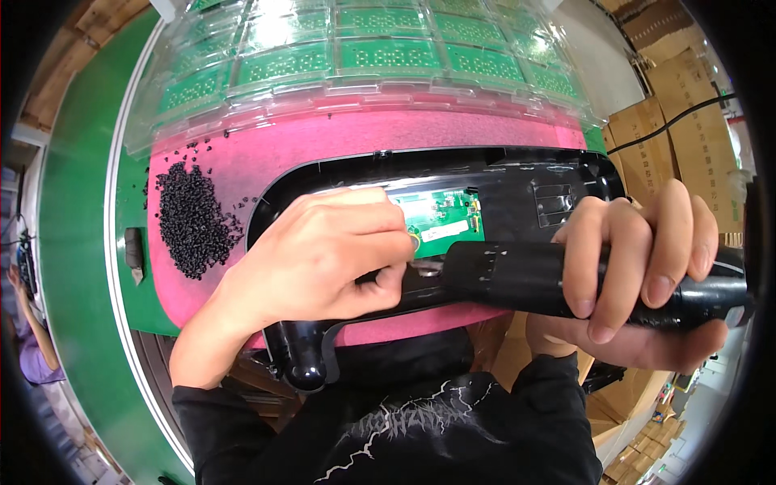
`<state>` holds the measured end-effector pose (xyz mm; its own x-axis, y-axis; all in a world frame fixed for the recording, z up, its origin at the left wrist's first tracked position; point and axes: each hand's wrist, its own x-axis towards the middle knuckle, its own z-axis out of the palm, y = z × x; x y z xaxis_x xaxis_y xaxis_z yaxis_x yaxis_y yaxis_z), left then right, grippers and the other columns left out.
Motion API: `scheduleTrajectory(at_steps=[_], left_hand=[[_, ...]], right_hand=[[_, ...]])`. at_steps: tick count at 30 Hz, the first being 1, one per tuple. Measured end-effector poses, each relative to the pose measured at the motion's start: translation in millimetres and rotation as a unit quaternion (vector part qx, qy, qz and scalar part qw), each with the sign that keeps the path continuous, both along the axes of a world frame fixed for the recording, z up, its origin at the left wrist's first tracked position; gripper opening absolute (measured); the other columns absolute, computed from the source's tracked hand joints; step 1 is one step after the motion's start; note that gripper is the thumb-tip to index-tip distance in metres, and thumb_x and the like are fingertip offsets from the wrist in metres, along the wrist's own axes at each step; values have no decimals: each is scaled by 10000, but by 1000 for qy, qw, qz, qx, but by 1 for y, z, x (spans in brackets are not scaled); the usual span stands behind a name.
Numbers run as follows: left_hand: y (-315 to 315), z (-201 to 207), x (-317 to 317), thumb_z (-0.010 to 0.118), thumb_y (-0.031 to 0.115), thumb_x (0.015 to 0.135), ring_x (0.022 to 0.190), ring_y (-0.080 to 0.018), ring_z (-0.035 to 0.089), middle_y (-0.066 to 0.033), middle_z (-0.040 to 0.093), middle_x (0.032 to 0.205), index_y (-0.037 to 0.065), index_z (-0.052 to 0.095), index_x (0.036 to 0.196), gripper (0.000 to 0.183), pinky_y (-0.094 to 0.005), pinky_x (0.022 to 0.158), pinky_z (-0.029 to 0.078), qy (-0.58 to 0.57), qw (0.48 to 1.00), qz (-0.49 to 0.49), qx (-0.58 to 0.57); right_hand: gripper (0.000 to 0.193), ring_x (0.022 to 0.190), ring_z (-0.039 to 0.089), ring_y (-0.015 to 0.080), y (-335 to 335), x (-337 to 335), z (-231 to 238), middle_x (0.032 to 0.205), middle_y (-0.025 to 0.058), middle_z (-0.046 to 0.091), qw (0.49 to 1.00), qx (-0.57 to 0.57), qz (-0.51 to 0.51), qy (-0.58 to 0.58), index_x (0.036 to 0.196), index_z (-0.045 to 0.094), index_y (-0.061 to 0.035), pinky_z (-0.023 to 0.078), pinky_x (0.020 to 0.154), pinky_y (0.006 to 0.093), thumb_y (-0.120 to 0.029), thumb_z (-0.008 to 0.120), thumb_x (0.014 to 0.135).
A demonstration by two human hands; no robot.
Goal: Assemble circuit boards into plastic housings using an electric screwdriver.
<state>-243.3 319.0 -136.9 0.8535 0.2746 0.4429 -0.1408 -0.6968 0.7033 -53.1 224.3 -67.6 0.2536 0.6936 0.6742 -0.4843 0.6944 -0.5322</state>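
My right hand (638, 259) is wrapped round a thick black electric screwdriver (517, 275), which lies level with its nose toward the left. A short metal piece (428, 267) shows at that nose. Close to it, my left hand (331, 255) is closed with thumb and forefinger pinched; whatever is between the fingertips is hidden. Beneath both hands rests a long black plastic housing (509, 182) with a rounded rim. A green circuit board (444, 214) with a white connector strip sits inside it, partly covered by my left hand.
A heap of small black screws (192, 222) lies at the left on the pink mat (364, 129), with some scattered around it. Clear plastic trays (388, 56) of green boards are stacked at the back. Cardboard boxes (663, 145) stand at the right beside a black cable (679, 120).
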Motion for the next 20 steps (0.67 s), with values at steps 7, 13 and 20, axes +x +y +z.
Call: scheduleTrajectory(at_steps=[7, 13, 20], left_hand=[[-1, -5, 2, 742, -12, 666, 728, -271, 645, -80, 640, 793, 5, 647, 818, 179, -355, 647, 540, -34, 997, 43, 48], [-3, -6, 1, 756, 47, 681, 759, -257, 636, -69, 632, 820, 20, 637, 846, 205, -364, 649, 518, -22, 994, 45, 93], [-5, -2, 1, 760, 105, 687, 786, -246, 627, -67, 621, 833, 45, 629, 847, 215, -356, 680, 500, 23, 991, 45, 125]], right_hand=[[418, 451, 555, 108, 0, 1, 1, 828, 64, 500, 998, 21, 7, -52, 969, 459, -22, 494, 418, 253, -338, 692, 826], [511, 471, 570, 104, 5, 5, 4, 873, 68, 502, 983, -17, 48, -178, 1043, 419, -29, 497, 436, 245, -429, 685, 868], [539, 488, 585, 113, 0, 5, 0, 906, 73, 493, 985, -20, 25, -171, 1070, 399, -48, 510, 453, 250, -482, 659, 882]])
